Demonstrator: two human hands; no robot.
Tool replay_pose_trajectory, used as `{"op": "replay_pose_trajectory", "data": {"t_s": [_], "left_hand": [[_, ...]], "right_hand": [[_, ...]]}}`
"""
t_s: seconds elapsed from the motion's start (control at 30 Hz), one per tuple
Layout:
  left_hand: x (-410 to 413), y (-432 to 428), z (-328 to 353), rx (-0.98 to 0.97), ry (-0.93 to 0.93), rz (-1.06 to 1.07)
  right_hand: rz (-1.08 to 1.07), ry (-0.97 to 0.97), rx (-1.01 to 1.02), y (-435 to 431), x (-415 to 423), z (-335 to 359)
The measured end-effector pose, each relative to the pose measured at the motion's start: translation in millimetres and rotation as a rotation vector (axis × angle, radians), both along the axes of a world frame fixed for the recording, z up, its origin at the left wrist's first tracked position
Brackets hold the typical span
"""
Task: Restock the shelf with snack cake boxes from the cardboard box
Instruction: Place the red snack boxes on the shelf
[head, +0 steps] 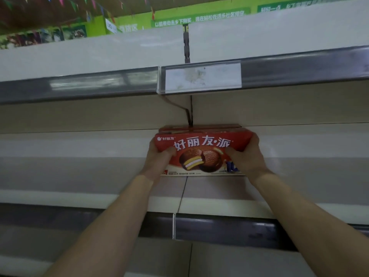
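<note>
Now our left hand (159,158) is closed around the left end of the snack cake box (201,154), thumb pressed on its printed front, while our right hand (244,156) grips the right end the same way, fingers wrapped over the top corner. Between them we hold the red box upright, its face with the two chocolate-coated cakes turned toward us. The box stands on the shelf (79,172), far back on the board and near the back panel, straddling the seam where two shelf sections meet. Directly behind it we see the red top edges of another box or boxes (199,127); how many, we cannot tell. Above runs the grey price rail (99,84) of the upper shelf, carrying a blank white label (202,77). Green signs (199,16) and coloured pennants (60,1) show beyond the top.
</note>
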State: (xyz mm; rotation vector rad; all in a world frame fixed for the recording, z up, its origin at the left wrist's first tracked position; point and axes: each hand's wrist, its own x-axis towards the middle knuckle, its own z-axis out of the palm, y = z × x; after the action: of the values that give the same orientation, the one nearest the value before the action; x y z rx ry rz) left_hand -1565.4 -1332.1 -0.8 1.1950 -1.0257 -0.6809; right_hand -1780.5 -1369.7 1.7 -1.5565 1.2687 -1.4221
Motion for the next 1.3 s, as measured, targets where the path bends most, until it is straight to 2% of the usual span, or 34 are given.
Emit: {"op": "replay_pose_trajectory", "data": {"t_s": [0.13, 0.3, 0.5, 0.67, 0.93, 1.2, 1.3], "left_hand": [[2, -2, -6, -0.066, -0.06, -0.012], [5, -4, -9, -0.113, -0.122, 0.152], [11, -3, -16, -0.109, -0.224, 0.071], [11, -4, -19, -0.09, -0.294, 0.024], [9, -3, -15, -0.111, -0.278, 0.107], [12, 0, -15, -0.074, -0.319, 0.044], [7, 4, -14, -0.026, -0.418, 0.155]], "right_hand": [[-0.032, 0.09, -0.036, 2, -4, 0], [0.001, 0.287, -0.012, 5, -5, -3], [-0.053, 0.467, 0.046, 7, -8, -5], [-0.102, 0.498, 0.037, 5, -13, -6], [-0.008, 0.507, 0.024, 10, -14, -6], [-0.09, 0.585, -0.001, 12, -15, -6], [-0.09, 0.566, 0.012, 14, -12, -6]]}}
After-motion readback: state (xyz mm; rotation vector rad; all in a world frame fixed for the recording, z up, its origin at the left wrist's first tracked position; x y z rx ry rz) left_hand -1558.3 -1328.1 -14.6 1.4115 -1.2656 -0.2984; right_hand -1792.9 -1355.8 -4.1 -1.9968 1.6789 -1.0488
